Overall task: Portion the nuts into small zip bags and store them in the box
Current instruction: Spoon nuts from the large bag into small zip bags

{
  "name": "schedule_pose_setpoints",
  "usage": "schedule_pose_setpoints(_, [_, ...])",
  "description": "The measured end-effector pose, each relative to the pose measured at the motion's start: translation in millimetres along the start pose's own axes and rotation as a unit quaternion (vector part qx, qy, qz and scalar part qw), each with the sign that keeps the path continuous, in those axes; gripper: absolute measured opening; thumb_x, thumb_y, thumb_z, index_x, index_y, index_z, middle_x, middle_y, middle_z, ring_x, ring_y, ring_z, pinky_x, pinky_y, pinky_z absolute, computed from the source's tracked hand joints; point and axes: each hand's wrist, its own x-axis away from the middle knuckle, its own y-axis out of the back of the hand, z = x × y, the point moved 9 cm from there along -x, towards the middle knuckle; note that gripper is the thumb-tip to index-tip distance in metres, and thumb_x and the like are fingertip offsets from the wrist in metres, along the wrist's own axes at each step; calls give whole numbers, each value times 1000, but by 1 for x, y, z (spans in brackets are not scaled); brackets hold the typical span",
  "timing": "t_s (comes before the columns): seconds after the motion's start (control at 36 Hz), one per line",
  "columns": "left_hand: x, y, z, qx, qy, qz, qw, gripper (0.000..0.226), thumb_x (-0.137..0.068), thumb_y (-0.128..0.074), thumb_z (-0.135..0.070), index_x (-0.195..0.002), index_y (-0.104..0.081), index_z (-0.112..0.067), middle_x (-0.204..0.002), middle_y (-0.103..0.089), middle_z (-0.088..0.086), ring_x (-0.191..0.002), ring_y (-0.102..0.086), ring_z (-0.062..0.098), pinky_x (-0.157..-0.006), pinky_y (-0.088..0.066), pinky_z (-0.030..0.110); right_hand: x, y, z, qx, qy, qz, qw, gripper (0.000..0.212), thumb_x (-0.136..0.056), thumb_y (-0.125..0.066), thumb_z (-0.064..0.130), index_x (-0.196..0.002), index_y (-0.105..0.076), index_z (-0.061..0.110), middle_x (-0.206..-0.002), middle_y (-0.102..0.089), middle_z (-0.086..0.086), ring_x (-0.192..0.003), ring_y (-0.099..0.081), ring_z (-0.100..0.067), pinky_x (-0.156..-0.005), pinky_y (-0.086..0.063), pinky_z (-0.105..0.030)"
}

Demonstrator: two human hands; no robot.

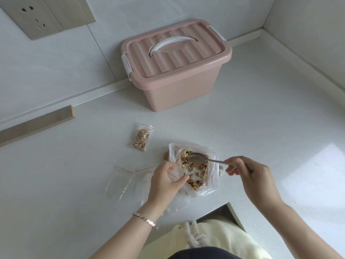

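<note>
A large clear plastic bag point(211, 157) of walnut pieces point(194, 168) lies open on the white counter. My right hand point(250, 176) pinches the handle of a metal spoon point(197, 158) whose bowl hovers over the nuts. My left hand point(166, 182) pinches a small clear zip bag point(175, 172) with a red strip, at the big bag's left edge. One filled small bag point(141, 138) lies behind them. Two empty zip bags point(119, 181) lie to the left. The pink box point(175, 62) stands at the back with its lid shut.
The white counter point(261, 128) meets tiled walls behind and to the right. A wall socket point(37, 14) is at the upper left, and a beige strip point(35, 124) lies along the left. The counter's front edge drops off near my body at the bottom.
</note>
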Motion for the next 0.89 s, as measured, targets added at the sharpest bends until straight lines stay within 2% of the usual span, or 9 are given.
schedule_pose_setpoints(0.06, [2, 2, 5, 9, 14, -8, 1000, 32, -72, -77, -33, -94, -55, -25, -97, -54, -10, -94, -51, 3, -74, -37, 4, 1, 0, -19, 13, -21, -9, 1000, 20, -89, -48, 31, -76, -61, 39, -68, -67, 7, -70, -63, -4, -68, -50, -24])
schedule_pose_setpoints(0.19, [2, 2, 16, -17, 49, -2, 999, 33, -72, -75, -38, -95, -56, -23, -100, -54, -6, -91, -53, 6, -65, -37, 6, 7, -19, -54, 32, -37, 9, 999, 16, -85, -43, 41, -87, -59, 42, -74, -68, 18, -79, -63, 1, -73, -51, -23])
schedule_pose_setpoints(0.31, [3, -7, 18, -16, 66, 41, 997, 33, -74, -73, -38, -97, -56, -24, -103, -53, -8, -92, -52, 5, -66, -37, 8, 13, -33, -67, 21, -45, 22, 999, 33, -82, -37, 69, -91, -58, 45, -81, -68, 14, -79, -64, -1, -72, -51, -22])
schedule_pose_setpoints(0.39, [3, -13, 20, -7, 78, 68, 995, 32, -73, -74, -38, -97, -56, -26, -105, -54, -10, -94, -51, 3, -68, -36, 9, 15, -38, -72, -12, -66, 29, 997, 23, -82, -42, 57, -90, -59, 43, -78, -69, 11, -75, -64, -1, -73, -52, -25])
schedule_pose_setpoints(0.61, [4, -18, 21, 12, 84, 98, 992, 26, -74, -73, -37, -92, -56, -28, -106, -57, -11, -90, -49, -6, -64, -33, 8, 24, -33, -83, -32, -103, 34, 994, 55, -68, -35, 84, -84, -62, 40, -77, -70, 15, -73, -65, 0, -69, -48, -9])
schedule_pose_setpoints(0.67, [3, -18, 20, 17, 83, 101, 991, 26, -74, -73, -37, -91, -57, -28, -107, -57, -10, -92, -50, -4, -65, -34, 8, 30, -33, -86, -21, -109, 24, 994, 48, -74, -36, 78, -87, -61, 40, -71, -70, 10, -72, -64, 0, -69, -48, -10])
schedule_pose_setpoints(0.75, [2, -20, 21, 30, 83, 106, 990, 24, -72, -74, -40, -87, -57, -32, -109, -58, -9, -87, -53, 5, -66, -40, 18, 35, -39, -93, -47, -144, 25, 988, 16, -90, -48, 33, -85, -64, 33, -72, -70, 3, -68, -65, -5, -68, -52, -19])
schedule_pose_setpoints(0.81, [3, -22, 21, 45, 85, 110, 989, 23, -71, -74, -39, -85, -56, -34, -109, -59, -8, -78, -50, 10, -71, -47, 32, 39, -47, -96, -64, -168, 46, 983, 24, -92, -49, 14, -83, -65, 29, -68, -70, 1, -66, -65, -9, -66, -52, -21])
schedule_pose_setpoints(0.89, [4, -22, 20, 53, 88, 108, 989, 21, -72, -74, -38, -82, -57, -34, -109, -59, -10, -78, -49, 13, -84, -50, 44, 42, -58, -97, -108, -212, 60, 969, 25, -94, -45, 13, -82, -66, 21, -67, -70, -2, -65, -67, -15, -64, -53, -21])
